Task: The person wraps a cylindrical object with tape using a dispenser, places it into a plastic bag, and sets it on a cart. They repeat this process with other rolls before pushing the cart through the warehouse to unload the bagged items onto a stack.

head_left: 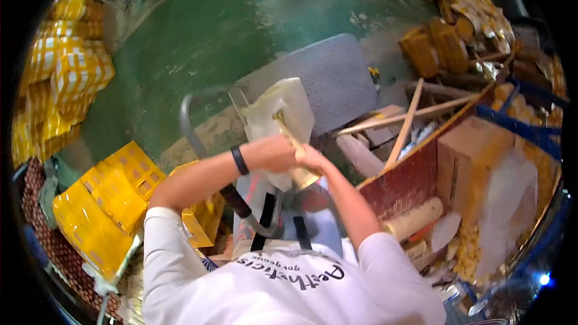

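My left hand [274,153], with a black band on its wrist, is closed beside my right hand [313,159] in front of my chest. Both hands grip yellowish-tan packing tape [305,178]. Its glossy end shows below my fingers, and a narrow twisted length runs up toward a white wrapped parcel [295,103]. My fingers hide the middle of the tape. The parcel sits just beyond my hands, with yellowish tape on its upper face. Behind my left forearm curves a grey metal tube handle [185,114] with a dark grip.
Yellow-taped boxes [96,213] lie at my left, with a taller stack [78,66] farther off. A grey sheet [340,81] lies ahead on the green floor [217,36]. At right, wooden strips [404,126] jut out near a large bin [400,195] of cartons and scraps.
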Action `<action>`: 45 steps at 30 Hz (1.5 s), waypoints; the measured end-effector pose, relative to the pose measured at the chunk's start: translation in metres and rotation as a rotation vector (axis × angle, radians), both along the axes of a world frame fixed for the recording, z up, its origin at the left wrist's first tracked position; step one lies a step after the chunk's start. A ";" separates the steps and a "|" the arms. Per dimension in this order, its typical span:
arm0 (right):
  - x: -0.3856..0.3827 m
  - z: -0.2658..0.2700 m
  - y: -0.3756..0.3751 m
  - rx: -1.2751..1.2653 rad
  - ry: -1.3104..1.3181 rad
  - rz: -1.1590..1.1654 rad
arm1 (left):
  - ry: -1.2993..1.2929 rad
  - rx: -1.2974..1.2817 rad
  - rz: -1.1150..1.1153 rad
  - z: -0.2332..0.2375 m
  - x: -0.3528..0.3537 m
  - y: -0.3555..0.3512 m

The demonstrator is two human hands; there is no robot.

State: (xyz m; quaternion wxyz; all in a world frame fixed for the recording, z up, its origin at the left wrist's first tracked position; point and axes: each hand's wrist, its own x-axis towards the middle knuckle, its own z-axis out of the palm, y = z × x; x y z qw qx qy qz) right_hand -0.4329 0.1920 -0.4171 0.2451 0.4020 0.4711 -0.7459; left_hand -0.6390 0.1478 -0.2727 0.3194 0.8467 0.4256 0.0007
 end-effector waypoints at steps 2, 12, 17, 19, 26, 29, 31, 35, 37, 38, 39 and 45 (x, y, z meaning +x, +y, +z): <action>0.012 0.047 -0.001 -0.107 -0.001 -0.203 | -0.074 0.029 0.061 -0.008 -0.003 0.000; 0.171 0.282 -0.048 0.264 0.073 -0.996 | -0.069 0.111 0.391 0.024 -0.014 -0.027; 0.279 0.373 -0.093 0.534 0.045 -1.247 | 0.026 0.087 0.624 0.044 -0.006 -0.084; 0.335 0.372 -0.106 0.563 -0.097 -1.350 | 0.101 0.152 0.647 0.049 0.003 -0.108; 0.553 0.367 -0.140 0.813 -0.362 -1.554 | 0.359 0.356 0.930 0.071 0.073 -0.169; 0.588 0.398 -0.136 0.808 -0.538 -1.655 | 0.415 0.428 1.097 0.061 0.112 -0.182; 0.632 0.396 -0.132 0.802 -0.594 -1.649 | 0.457 0.289 1.171 0.062 0.143 -0.189; 0.735 0.349 -0.118 0.824 -0.706 -1.515 | 0.524 0.081 1.184 0.067 0.203 -0.194; 0.768 0.329 -0.110 0.831 -0.763 -1.461 | 0.504 0.030 1.225 0.064 0.217 -0.200; 0.779 0.323 -0.107 0.840 -0.795 -1.438 | 0.485 0.006 1.235 0.062 0.219 -0.203; 0.789 0.320 -0.104 0.845 -0.835 -1.411 | 0.414 0.029 1.263 0.060 0.215 -0.206; 0.740 0.337 -0.038 1.158 -0.809 -1.281 | 0.316 0.278 1.315 0.087 0.214 -0.221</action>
